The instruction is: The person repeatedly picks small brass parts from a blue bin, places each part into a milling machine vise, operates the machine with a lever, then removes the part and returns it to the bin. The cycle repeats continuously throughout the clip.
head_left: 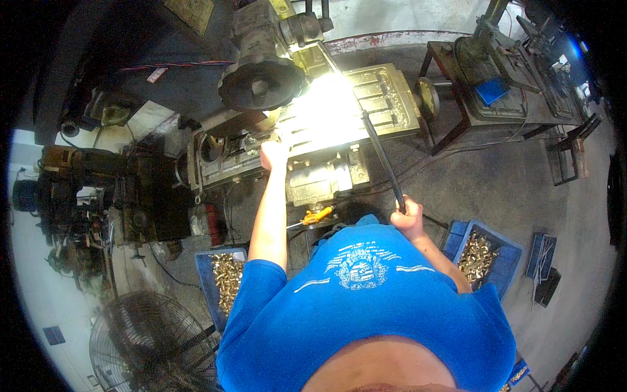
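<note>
Gripping in the fingers of the nearer right hand [410, 220] the lower end of a long black rod-shaped lever [384, 155], slanting up-left across the slotted pale-metal machine bed [396, 98], with left hand [273, 155] grip impossible to tell.

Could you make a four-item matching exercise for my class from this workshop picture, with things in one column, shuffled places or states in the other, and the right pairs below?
Column 1
1. Left hand
2. Right hand
3. Fan
4. Blue bin on the right

Column 2
A. Holds brass-coloured pieces
B. At the near edge of the machine table
C. Closed around a black lever handle
D. At the picture's lower left, with a round wire cage

Right pairs: 1-B, 2-C, 3-D, 4-A
</note>
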`<state>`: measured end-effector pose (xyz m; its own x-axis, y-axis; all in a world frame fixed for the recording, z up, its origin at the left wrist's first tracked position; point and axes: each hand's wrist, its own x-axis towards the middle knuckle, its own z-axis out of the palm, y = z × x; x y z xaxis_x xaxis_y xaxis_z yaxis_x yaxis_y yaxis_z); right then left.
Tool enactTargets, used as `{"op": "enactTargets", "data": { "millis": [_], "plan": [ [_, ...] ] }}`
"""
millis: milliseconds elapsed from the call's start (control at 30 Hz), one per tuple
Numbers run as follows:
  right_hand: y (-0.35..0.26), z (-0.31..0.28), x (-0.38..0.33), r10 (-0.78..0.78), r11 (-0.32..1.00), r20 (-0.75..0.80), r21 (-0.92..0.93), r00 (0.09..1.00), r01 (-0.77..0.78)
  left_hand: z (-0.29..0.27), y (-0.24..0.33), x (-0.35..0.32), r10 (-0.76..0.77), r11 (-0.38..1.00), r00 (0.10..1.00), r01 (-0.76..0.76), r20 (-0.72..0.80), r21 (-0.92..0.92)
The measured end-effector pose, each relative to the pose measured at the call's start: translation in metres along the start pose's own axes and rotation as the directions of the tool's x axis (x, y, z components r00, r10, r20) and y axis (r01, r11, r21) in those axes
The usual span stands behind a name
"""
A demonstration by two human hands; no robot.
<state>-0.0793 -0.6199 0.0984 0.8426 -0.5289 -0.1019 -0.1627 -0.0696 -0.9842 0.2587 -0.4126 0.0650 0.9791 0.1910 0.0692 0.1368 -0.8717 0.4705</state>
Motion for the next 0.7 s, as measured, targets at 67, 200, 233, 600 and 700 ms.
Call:
{"op": "enactTargets", "data": {
  "millis": [67,200,233,600,700],
  "plan": [
    [0.005,0.000,0.001,0.008,1.000,0.006,0.012,1.000,-0.008,-0.001,0.000,-0.001,0.011,1.000,1.000,-0.011,0.007,-0.021],
    [0.015,0.000,0.002,-0.012,1.000,0.015,0.017,1.000,0.012,0.000,-0.001,-0.001,0.022,1.000,0.999,-0.023,-0.026,-0.006],
    [0.019,0.000,0.003,-0.018,1.000,0.014,0.007,1.000,0.018,0.000,0.000,-0.001,0.019,1.000,1.000,-0.020,-0.022,-0.006],
    [-0.016,-0.010,-0.014,-0.001,0.995,0.080,-0.097,0.997,0.009,0.016,-0.015,0.013,-0.008,1.000,1.000,0.009,-0.019,0.026],
    [-0.054,-0.029,-0.042,0.088,0.974,0.076,-0.216,0.993,-0.070,-0.001,0.008,0.000,-0.055,0.997,0.991,0.062,0.119,-0.053]
  ]
}}
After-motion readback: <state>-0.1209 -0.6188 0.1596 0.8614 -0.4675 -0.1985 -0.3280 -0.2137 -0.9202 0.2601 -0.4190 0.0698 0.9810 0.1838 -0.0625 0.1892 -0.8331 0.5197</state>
